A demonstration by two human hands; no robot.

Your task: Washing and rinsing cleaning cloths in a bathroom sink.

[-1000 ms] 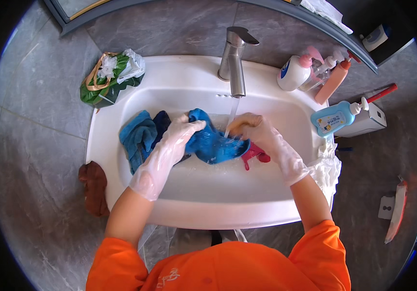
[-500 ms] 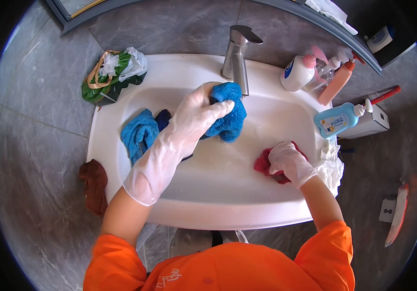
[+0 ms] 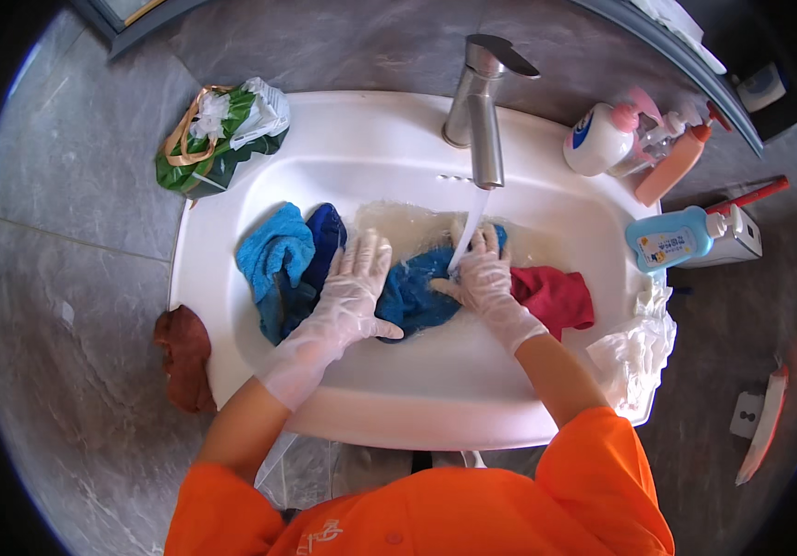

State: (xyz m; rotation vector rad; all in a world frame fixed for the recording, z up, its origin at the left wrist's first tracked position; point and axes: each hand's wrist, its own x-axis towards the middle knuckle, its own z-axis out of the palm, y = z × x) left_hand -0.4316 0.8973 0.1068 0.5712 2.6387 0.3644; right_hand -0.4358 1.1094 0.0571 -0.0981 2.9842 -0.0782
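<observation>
- Under the running tap [image 3: 477,111], a blue cloth [image 3: 417,292] lies in the white sink [image 3: 370,148]; both gloved hands press it flat.
- Left hand [image 3: 354,283] and right hand [image 3: 482,278] rest open on it, fingers spread, gripping nothing.
- Risk: water striking the right hand could splash onto the bottles [image 3: 667,236] beside the basin.
- Hidden: the drain; the cloth's middle, under the hands.

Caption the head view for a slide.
Gloved left hand and right hand press a blue cloth under the running tap.
</observation>
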